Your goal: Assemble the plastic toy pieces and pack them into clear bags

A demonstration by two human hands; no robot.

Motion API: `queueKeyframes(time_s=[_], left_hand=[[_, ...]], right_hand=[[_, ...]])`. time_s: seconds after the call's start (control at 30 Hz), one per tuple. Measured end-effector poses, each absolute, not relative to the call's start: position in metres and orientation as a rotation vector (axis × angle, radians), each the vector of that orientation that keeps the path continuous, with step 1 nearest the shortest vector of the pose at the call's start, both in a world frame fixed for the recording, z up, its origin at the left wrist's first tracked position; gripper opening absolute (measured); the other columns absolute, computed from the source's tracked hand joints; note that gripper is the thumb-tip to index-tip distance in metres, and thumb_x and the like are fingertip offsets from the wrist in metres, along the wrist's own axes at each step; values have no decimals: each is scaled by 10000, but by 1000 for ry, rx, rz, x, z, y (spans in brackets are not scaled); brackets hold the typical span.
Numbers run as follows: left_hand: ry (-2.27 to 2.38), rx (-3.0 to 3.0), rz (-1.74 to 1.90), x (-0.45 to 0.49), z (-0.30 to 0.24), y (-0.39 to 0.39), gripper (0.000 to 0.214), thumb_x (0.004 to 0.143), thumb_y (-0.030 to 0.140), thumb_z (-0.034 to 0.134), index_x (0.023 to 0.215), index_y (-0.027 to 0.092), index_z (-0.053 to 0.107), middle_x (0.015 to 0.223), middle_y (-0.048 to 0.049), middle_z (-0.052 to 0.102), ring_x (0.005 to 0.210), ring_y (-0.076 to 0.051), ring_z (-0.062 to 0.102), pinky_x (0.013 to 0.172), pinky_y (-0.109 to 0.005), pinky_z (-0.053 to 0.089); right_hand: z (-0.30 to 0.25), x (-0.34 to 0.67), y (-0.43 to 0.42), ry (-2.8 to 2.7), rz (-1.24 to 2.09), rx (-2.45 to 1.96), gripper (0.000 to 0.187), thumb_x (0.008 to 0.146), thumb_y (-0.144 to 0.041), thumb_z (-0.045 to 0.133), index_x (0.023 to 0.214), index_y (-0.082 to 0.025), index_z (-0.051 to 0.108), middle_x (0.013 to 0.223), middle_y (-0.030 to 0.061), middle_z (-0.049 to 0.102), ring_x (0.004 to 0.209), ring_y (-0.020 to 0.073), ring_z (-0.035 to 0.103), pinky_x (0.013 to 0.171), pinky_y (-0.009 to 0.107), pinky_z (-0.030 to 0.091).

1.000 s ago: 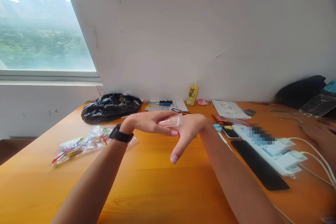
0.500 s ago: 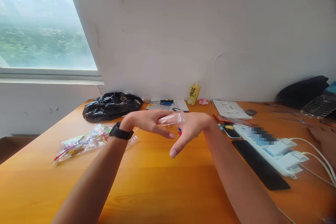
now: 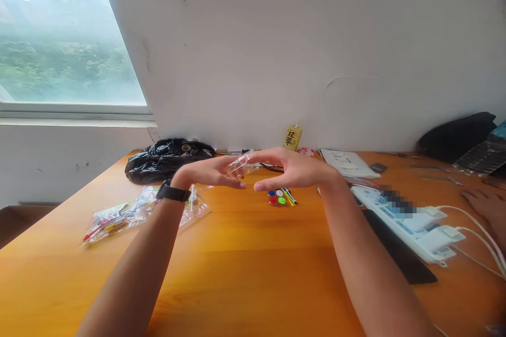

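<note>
My left hand (image 3: 213, 172), with a black watch (image 3: 173, 191) on its wrist, is raised above the table. A small clear plastic bag (image 3: 242, 164) is at its curled fingers, which show partly through the film. My right hand (image 3: 296, 169) arches over from the other side, its thumb apart from its stretched fingers; the fingertips reach the bag's edge. Below the right hand lie small round pieces, among them a red one (image 3: 272, 200) and a green one (image 3: 282, 200), beside thin coloured sticks (image 3: 290, 197).
A clear bag of colourful parts (image 3: 122, 224) lies left, before a black plastic bag (image 3: 166, 160). A yellow drink carton (image 3: 293, 138) stands by the wall. At right are papers (image 3: 348, 163), a white power strip (image 3: 399, 229) with cables, a black slab (image 3: 399, 253) and another person's hand (image 3: 484, 208).
My hands have lifted a little and their wrists have drawn apart. The small clear bag has shifted left with my left hand. Coloured pieces and sticks on the table now show.
</note>
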State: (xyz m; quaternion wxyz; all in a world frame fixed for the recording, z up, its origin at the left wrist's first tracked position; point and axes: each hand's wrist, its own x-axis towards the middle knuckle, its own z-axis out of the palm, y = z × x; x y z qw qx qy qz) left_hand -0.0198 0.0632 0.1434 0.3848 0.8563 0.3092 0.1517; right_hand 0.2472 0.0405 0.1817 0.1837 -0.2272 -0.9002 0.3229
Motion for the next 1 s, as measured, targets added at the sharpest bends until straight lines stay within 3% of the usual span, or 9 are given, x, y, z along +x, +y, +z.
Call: queueKeyframes(time_s=[0.13,0.23,0.37,0.47,0.6,0.73,0.87,1.0], left_hand=[[870,2113,433,-24,140,65,791,876,516,770,1565,262,476,1304,-102,692,1156,-272,662,1015,-403,510],[890,2127,437,-28,135,69,808,891,534,749,1588,268,440,1323,-97,686,1148,-252,668,1021,-390,515],[945,2174,393,-33,125,78,856,882,552,749,1614,274,404,1289,-90,697,1105,-243,687,992,-375,532],[957,2184,393,-35,117,83,890,870,559,756,1628,283,382,1313,-104,696,1127,-263,691,972,-376,541],[979,2228,345,-36,107,90,930,833,565,784,1625,302,374,1383,-108,682,1236,-293,654,990,-370,524],[1173,2323,243,-39,92,102,1060,757,549,831,1647,300,312,1492,-117,617,1313,-317,609,1049,-372,479],[1315,2479,174,-39,76,109,1142,678,444,880,1657,310,307,1614,-118,503,1446,-377,463,1146,-426,394],[1319,2513,40,-34,72,105,1214,608,482,918,1653,378,309,1662,-83,441,1522,-408,336,1171,-478,370]], right_hand=[[176,252,46,-2307,781,-787,642,887,-515,771,1490,-386,589,1522,27,611,1430,290,536,1211,484,425],[168,261,61,-2265,642,-948,538,935,-513,699,1439,-334,633,1479,58,640,1388,286,567,1184,489,442],[144,276,92,-2496,617,-1318,318,940,-407,691,1199,-233,748,1262,81,752,1117,252,703,919,333,555],[120,282,113,-2626,703,-1595,248,867,-268,751,1107,-205,753,1188,67,773,1026,219,721,813,252,530],[95,284,128,-2596,704,-1962,264,805,-216,766,1068,-225,739,1152,46,773,996,208,714,719,242,489],[83,292,134,-2547,715,-2141,279,754,-190,763,1028,-235,737,940,44,779,858,217,722,655,265,463],[78,302,136,-2479,710,-2253,307,732,-292,818,1018,-220,732,831,49,753,770,211,713,646,271,467],[75,304,136,-2459,724,-2283,351,699,-371,852,984,-208,729,782,42,731,723,199,698,633,268,469]])
